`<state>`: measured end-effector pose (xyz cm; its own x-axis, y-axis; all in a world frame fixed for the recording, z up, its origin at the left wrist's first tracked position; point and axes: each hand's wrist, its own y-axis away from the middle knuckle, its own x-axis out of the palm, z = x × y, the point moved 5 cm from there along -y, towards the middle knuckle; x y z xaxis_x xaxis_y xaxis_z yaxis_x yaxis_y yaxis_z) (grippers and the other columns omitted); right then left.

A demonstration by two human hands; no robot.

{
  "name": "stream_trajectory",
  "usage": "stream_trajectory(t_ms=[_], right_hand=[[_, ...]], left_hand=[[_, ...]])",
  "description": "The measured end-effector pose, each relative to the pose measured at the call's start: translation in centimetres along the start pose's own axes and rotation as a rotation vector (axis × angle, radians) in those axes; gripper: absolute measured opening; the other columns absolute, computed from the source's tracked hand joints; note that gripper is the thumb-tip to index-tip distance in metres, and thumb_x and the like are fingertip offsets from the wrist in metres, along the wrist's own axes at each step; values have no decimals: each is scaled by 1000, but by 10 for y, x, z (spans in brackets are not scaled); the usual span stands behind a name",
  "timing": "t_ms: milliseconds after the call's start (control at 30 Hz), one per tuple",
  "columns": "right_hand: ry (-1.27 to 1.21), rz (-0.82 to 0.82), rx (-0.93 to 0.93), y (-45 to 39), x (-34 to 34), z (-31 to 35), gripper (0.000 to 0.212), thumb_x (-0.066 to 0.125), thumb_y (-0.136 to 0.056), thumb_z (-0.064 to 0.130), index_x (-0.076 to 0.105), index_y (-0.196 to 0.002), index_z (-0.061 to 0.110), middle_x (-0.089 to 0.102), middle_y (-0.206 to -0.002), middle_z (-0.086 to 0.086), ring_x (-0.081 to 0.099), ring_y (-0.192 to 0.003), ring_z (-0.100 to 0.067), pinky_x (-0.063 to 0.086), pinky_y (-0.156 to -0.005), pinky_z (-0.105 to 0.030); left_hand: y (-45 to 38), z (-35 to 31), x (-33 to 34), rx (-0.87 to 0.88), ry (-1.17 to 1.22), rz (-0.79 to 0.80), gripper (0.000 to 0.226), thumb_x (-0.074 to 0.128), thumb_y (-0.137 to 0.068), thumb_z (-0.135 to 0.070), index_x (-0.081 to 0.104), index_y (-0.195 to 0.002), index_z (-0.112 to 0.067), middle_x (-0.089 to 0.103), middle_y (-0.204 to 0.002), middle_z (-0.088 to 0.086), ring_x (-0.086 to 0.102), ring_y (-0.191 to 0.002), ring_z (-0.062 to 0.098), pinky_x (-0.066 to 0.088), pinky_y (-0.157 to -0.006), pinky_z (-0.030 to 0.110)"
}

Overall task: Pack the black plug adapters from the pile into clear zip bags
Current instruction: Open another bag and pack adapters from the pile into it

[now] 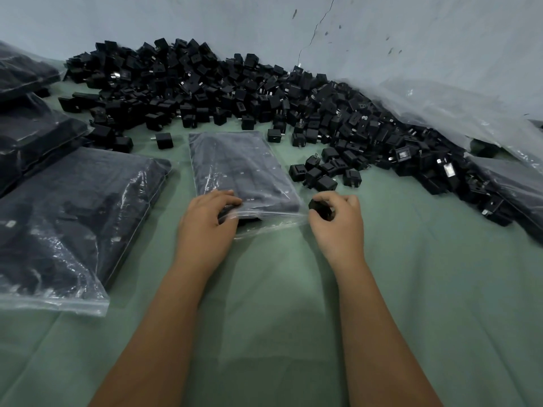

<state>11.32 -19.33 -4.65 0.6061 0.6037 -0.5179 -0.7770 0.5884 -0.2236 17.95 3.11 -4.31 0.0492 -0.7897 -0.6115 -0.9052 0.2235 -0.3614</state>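
The left hand point(205, 221) pinches the open mouth of the clear plastic zip bag point(244, 171). Right hand point(338, 218) fingers curl round one small black plug adapter point(320, 209), just beside that mouth. A slack mouth might make it slip out.

pile point(264, 92) behind zip bag point(238, 168)

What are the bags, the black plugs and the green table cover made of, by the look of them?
Bag: thin clear plastic film, glossy; it wrinkles and glints.
Plugs: apparently hard moulded plastic, matt black, with small silvery prongs, probably metal.
Cover: probably woven cloth, matt green; it lies in soft folds.
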Motion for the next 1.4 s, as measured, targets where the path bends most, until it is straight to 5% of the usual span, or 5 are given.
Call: stream_trajectory(t_ms=[200,600,800,1033,1400], right_hand=[[42,-42,-55,-2,-2,0,39,51,-89,-1,69,-114,25,48,-117,9,48,-87,6,32,-72,5],[156,-121,42,-1,-10,-5,28,46,-85,9,73,-84,19,62,-90,10,51,-99,-18,41,-78,-32],[0,-266,-2,4,-18,4,26,51,-82,3,72,-80,19,62,-84,8,55,-77,-6,37,-65,-8],[-172,-266,-399,28,-11,48,17,45,-67,-4,50,-51,1,45,-51,-5,40,-49,-14,29,-47,-22],[172,1,-665,50,37,74,33,47,-80,-10,71,-103,-4,67,-102,-14,58,-98,-23,38,-92,-15]], left_hand=[[1,0,0,3,4,4,25,66,-86,-4,73,-108,-14,65,-125,-1,54,-119,23,36,-105,30],[-1,4,2,-9,30,9,26,66,-85,-4,74,-107,-16,66,-125,-1,53,-120,23,38,-107,37],[-1,6,2,-16,26,10,26,66,-86,-6,73,-108,-17,65,-125,-3,53,-120,22,36,-105,31],[3,-3,2,-17,-35,57,43,49,-83,-46,71,-112,-23,62,-128,-9,49,-120,16,38,-105,40],[2,-3,-1,-56,212,-35,31,42,-101,-32,70,-113,-25,70,-102,-10,60,-105,19,47,-92,45]])
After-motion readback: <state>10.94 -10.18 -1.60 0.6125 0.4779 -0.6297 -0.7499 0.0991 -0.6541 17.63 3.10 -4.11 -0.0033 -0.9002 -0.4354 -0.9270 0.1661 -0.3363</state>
